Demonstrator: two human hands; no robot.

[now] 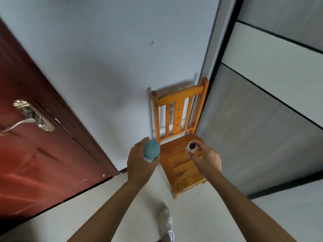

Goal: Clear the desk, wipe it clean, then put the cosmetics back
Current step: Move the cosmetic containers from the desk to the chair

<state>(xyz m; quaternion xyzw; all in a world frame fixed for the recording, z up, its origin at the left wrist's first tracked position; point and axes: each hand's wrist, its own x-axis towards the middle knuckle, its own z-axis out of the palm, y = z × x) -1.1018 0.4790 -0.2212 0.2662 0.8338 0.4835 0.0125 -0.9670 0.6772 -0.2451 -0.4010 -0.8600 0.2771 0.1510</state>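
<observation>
Gripping a teal, round-topped cosmetic bottle [151,149], the left hand [139,161] hovers just left of a small orange wooden chair [181,165]. The right hand [206,159] pinches a small clear square jar with a black lid [191,147] above the chair seat.

Teal bottle [151,148] mostly hidden — shoe [166,222] cut off.

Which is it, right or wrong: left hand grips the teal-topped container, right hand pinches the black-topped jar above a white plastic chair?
Wrong on the chair: the head view shows it is orange wood, not white plastic. The left hand grips the teal-topped container; the right hand pinches the black-topped jar above it.
</observation>
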